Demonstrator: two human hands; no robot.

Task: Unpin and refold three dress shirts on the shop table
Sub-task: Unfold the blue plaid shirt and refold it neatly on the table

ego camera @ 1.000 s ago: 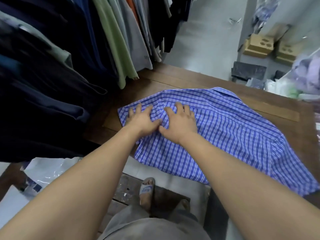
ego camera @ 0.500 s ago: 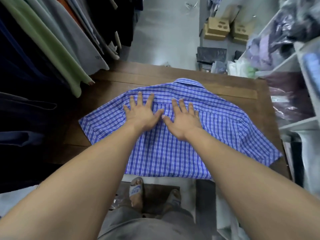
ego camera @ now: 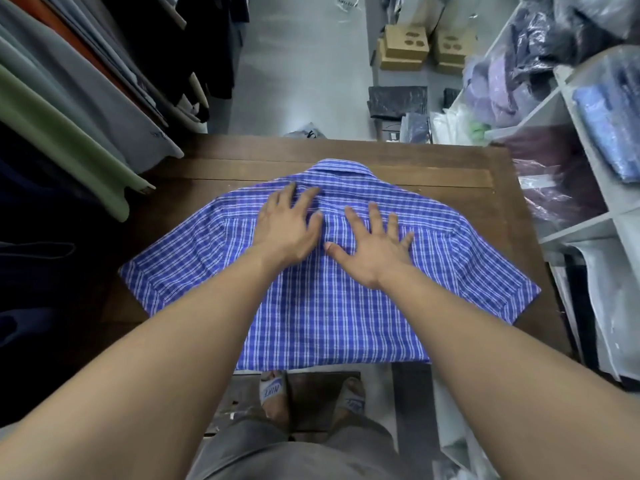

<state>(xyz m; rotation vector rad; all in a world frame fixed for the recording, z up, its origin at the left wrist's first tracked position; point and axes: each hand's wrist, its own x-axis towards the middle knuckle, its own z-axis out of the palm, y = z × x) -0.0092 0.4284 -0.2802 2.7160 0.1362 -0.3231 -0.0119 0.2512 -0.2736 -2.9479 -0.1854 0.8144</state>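
A blue and white checked short-sleeved shirt (ego camera: 332, 306) lies spread flat, back side up, on the brown wooden table (ego camera: 450, 168). Its collar points away from me and both sleeves stretch out to the sides. My left hand (ego camera: 287, 226) lies flat on the upper back just below the collar, fingers straight and spread. My right hand (ego camera: 374, 244) lies flat beside it, a little nearer to me, fingers also spread. The shirt's hem hangs over the table's near edge.
Hanging garments (ego camera: 69, 116) crowd the table's left side. White shelves (ego camera: 588, 140) with bagged folded shirts stand at the right. Cardboard boxes (ego camera: 405, 50) and plastic bags sit on the floor beyond the table. My feet in sandals (ego camera: 273, 393) show below the table's edge.
Both hands have slid up the shirt's back toward the collar, staying flat on the cloth. The view has swung so that the shirt sits square in front of me.
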